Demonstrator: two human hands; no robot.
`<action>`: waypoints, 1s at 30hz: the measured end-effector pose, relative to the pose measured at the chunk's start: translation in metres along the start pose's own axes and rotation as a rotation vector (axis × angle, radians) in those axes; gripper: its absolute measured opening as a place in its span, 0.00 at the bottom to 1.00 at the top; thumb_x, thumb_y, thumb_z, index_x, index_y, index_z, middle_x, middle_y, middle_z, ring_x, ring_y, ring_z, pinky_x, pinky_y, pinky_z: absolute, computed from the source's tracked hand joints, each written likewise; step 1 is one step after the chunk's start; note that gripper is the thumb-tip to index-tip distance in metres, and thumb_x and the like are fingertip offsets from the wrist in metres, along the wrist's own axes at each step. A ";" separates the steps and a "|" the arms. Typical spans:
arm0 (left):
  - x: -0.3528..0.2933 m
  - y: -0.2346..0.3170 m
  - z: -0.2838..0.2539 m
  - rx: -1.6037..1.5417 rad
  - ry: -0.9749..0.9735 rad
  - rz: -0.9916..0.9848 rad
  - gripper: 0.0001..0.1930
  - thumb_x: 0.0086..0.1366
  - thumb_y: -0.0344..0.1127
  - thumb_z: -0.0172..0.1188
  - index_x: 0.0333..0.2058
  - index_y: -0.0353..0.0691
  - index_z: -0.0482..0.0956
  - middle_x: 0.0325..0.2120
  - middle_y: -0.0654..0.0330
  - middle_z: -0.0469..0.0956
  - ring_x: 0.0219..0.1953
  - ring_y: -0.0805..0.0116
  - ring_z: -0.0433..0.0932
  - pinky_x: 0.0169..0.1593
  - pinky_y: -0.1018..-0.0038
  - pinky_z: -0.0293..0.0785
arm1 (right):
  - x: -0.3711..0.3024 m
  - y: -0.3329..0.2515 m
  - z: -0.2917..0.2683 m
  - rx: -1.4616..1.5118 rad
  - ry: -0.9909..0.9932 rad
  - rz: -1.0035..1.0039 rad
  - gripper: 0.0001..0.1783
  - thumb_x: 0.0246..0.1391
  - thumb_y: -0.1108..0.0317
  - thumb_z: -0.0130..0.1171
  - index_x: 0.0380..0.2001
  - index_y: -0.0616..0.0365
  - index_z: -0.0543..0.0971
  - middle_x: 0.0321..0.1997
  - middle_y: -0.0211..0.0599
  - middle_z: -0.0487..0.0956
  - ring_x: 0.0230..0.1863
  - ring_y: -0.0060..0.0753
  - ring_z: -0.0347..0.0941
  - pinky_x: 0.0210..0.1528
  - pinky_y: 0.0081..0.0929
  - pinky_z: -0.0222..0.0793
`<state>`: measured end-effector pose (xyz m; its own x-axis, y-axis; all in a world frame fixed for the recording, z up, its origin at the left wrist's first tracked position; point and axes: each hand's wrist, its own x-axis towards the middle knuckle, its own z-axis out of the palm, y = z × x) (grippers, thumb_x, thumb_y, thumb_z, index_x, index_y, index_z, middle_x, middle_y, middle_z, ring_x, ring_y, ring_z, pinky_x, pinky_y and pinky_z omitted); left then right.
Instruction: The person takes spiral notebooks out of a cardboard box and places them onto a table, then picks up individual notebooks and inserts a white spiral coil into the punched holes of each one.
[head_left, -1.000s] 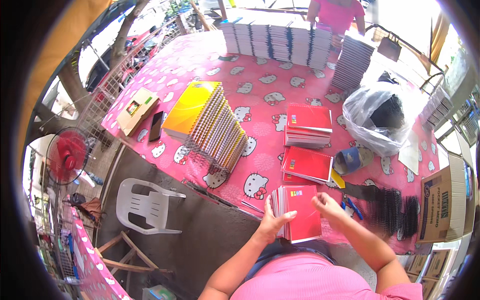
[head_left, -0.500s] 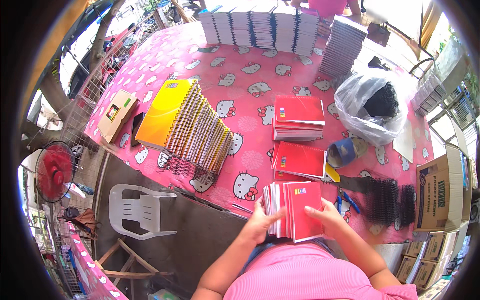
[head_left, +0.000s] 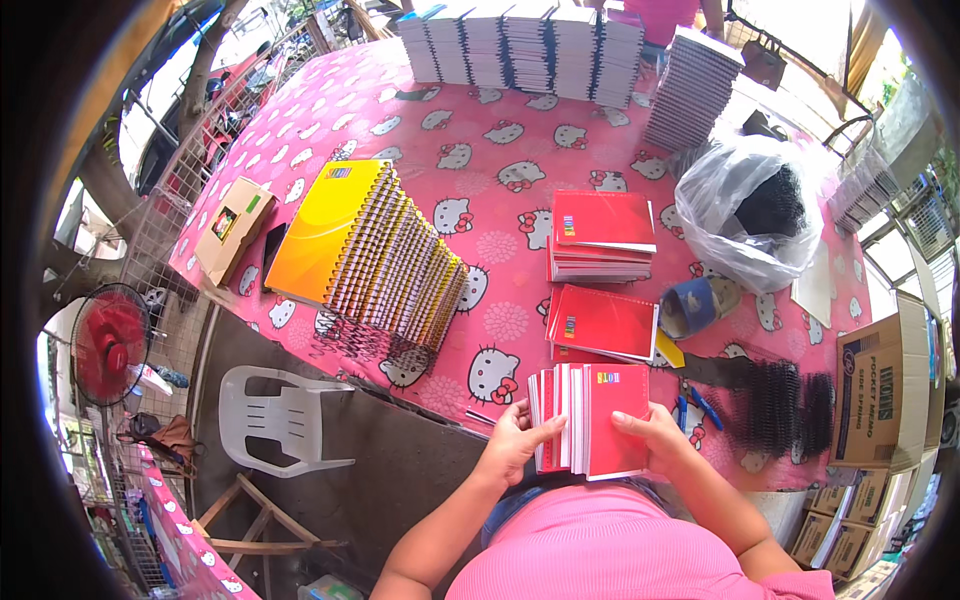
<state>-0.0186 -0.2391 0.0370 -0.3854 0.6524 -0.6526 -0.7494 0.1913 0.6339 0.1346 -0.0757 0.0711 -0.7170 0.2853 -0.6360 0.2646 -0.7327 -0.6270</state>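
Observation:
Between my two hands, at the near table edge, is a fanned bundle of red-covered notebooks (head_left: 618, 435) with white page edges showing. My left hand (head_left: 518, 440) is closed on the bundle's left side, its thumb across the page edges. On the other side my right hand (head_left: 660, 437) grips it, the thumb lying on the front red cover. Just beyond lie a loose pile of red notebooks (head_left: 606, 322) and, farther back, another red pile (head_left: 605, 218). Black spiral binding coils (head_left: 765, 405) and blue-handled pliers (head_left: 706, 407) lie right of my right hand.
A tall stack of yellow spiral notebooks (head_left: 335, 235) stands at left. Bound stacks (head_left: 520, 50) line the far edge, near another person in pink. A clear plastic bag (head_left: 715, 225) holds black coils. A blue slipper-like item (head_left: 688, 308), cardboard box (head_left: 880, 385) and white chair (head_left: 275, 415) are around.
The bundle's notebooks have shifted in my hands; more white page edges now show between the covers. Both hands stay on it. The view has moved slightly.

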 end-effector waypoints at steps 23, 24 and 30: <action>0.001 -0.009 -0.013 -0.095 -0.019 0.137 0.27 0.57 0.25 0.66 0.55 0.31 0.67 0.44 0.55 0.78 0.44 0.71 0.79 0.50 0.72 0.77 | -0.040 -0.055 -0.024 -0.376 -0.026 -0.411 0.35 0.49 0.72 0.68 0.58 0.62 0.63 0.54 0.37 0.73 0.56 0.26 0.69 0.59 0.30 0.66; -0.004 -0.003 -0.018 -0.123 -0.016 0.131 0.27 0.57 0.25 0.66 0.55 0.32 0.66 0.44 0.55 0.78 0.44 0.71 0.79 0.49 0.72 0.77 | -0.044 -0.081 -0.024 -0.483 -0.085 -0.513 0.37 0.46 0.70 0.71 0.58 0.62 0.64 0.55 0.35 0.72 0.57 0.24 0.67 0.60 0.28 0.64; -0.020 0.047 -0.037 -0.022 -0.055 0.159 0.34 0.53 0.24 0.70 0.56 0.28 0.61 0.43 0.53 0.78 0.43 0.69 0.80 0.48 0.71 0.78 | 0.011 -0.246 0.025 -1.332 -0.015 -0.661 0.36 0.31 0.66 0.76 0.47 0.61 0.71 0.43 0.37 0.77 0.45 0.26 0.72 0.50 0.27 0.68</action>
<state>-0.0664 -0.2704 0.0647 -0.4704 0.7127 -0.5204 -0.6929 0.0669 0.7179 0.0455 0.0927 0.2292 -0.9437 0.3209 -0.0800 0.2721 0.6159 -0.7394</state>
